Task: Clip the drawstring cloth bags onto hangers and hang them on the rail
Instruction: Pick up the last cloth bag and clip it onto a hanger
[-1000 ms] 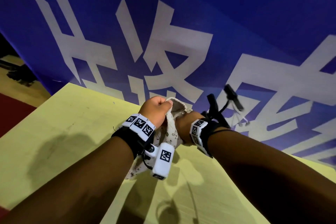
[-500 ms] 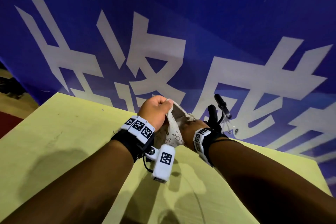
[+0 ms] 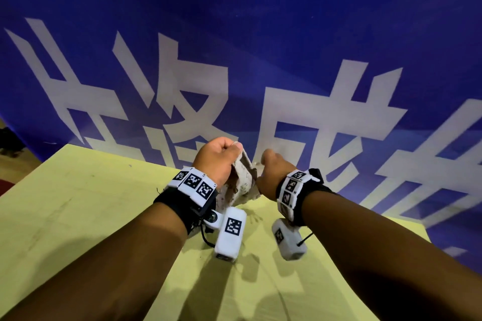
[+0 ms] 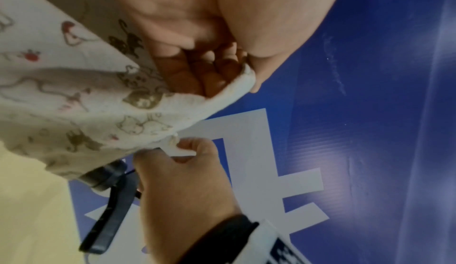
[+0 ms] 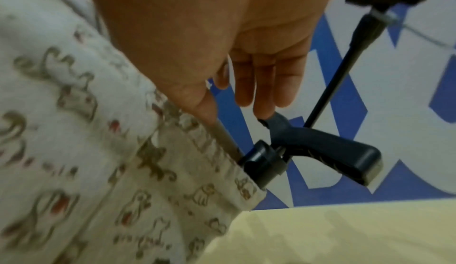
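A cream drawstring cloth bag (image 3: 243,182) printed with small animals hangs between my hands above the yellow table (image 3: 78,216). My left hand (image 3: 229,154) grips one top corner in a fist, fingers curled round the hem (image 4: 237,85). My right hand (image 3: 266,164) pinches the other end of the top edge between thumb and forefinger (image 4: 187,151). In the right wrist view a black hanger clip (image 5: 261,163) sits on the bag's (image 5: 98,151) edge just below my thumb, its lever (image 5: 333,151) sticking out, and the hanger's bar (image 5: 328,96) runs up to the right. The head view hides the hanger behind my right hand.
A blue banner (image 3: 260,34) with large white characters stands upright along the table's far edge, close behind my hands. The table's right edge (image 3: 427,240) is near my right forearm. No rail is in view.
Both hands have moved slightly apart, drawing the bag's top edge out between them. My right wrist has turned, and the hanger that stuck out to its right is now hidden in the head view.
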